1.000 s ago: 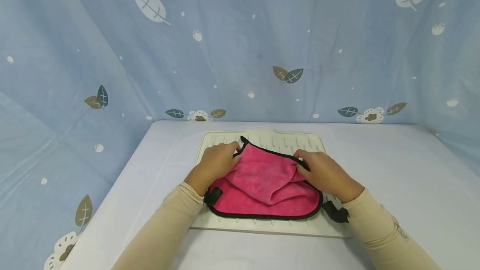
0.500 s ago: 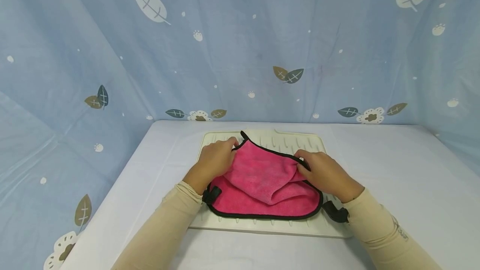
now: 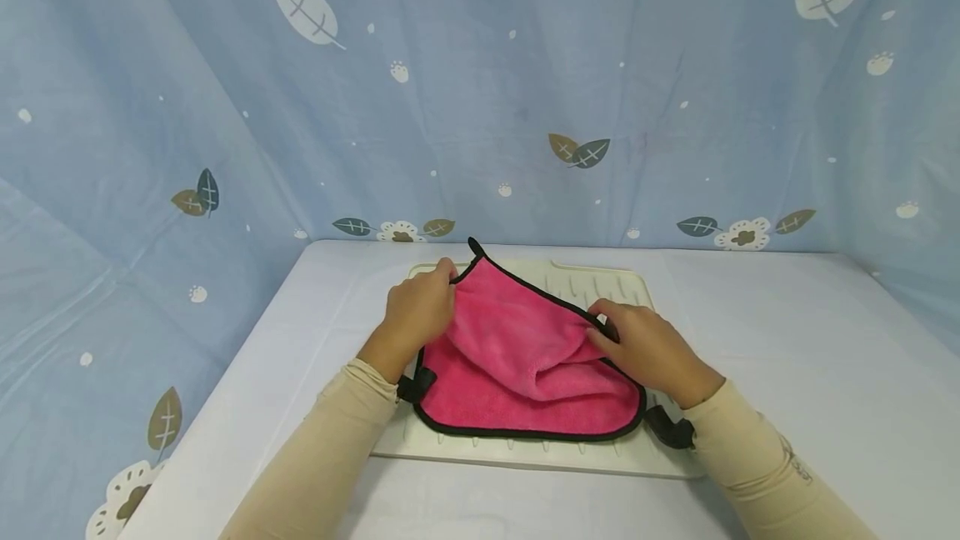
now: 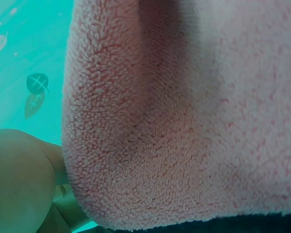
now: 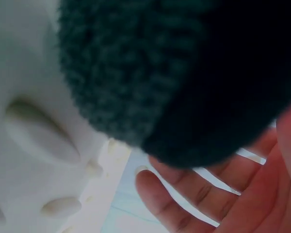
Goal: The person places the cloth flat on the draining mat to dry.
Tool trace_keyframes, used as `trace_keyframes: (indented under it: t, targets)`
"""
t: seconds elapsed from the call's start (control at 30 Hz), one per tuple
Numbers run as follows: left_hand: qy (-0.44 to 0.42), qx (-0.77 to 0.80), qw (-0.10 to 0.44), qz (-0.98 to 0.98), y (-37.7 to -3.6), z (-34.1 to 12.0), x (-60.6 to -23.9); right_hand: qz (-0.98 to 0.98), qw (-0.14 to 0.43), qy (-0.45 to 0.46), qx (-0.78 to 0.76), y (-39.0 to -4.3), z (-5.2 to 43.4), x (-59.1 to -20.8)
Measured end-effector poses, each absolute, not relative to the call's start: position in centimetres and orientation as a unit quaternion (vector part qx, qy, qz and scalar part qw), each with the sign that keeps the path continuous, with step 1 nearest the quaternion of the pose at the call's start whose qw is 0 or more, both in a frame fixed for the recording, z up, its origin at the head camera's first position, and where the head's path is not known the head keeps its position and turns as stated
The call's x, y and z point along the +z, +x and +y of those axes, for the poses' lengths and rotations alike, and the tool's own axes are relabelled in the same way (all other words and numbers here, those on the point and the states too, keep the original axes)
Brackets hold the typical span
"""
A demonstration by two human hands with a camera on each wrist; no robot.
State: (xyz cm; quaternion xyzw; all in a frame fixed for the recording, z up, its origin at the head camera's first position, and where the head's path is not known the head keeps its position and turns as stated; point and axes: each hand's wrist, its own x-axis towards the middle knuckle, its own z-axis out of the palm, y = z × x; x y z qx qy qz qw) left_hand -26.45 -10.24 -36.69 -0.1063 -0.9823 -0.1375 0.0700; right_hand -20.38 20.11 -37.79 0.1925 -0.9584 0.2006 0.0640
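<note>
A pink plush towel point(image 3: 517, 323) with black edging hangs partly lifted between both hands, its front part lying flat on a cream ridged mat point(image 3: 495, 455). My left hand point(image 3: 420, 311) pinches the upper left edge, close to a black hanging loop point(image 3: 476, 247) at the corner. On the other side, my right hand point(image 3: 648, 348) grips the upper right edge between thumb and fingers. Pink pile point(image 4: 150, 126) fills most of the left wrist view. In the right wrist view the cloth point(image 5: 121, 73) looks dark, with several spread fingers point(image 5: 203, 194) behind it.
The mat lies on a table with a white cover point(image 3: 780, 332). A blue leaf-patterned curtain point(image 3: 465, 90) hangs behind the table and along its sides. Black straps point(image 3: 667, 427) show at the wrists beside the beige sleeves point(image 3: 330, 440).
My left hand has moved up and to the left, raising the towel's left corner and loop and stretching the upper edge. The right hand has stayed nearly still.
</note>
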Motion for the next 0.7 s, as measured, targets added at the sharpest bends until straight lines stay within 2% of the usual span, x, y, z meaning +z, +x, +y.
trace_keyframes:
  t: [0.17, 0.3, 0.7]
  targets:
    - [-0.095, -0.136, 0.062, -0.984, -26.7, -10.7, -36.6, -0.963, 0.028, 0.193, 0.186, -20.5, 20.3, -38.1]
    - [-0.091, -0.128, 0.056, -0.986, -26.7, -11.0, -36.6, -0.966, 0.023, 0.204, 0.159, -20.6, 20.7, -38.7]
    - [-0.083, -0.144, 0.053, -0.985, -26.8, -11.5, -36.5, -0.946, 0.111, 0.205, 0.226, -21.1, 21.4, -38.9]
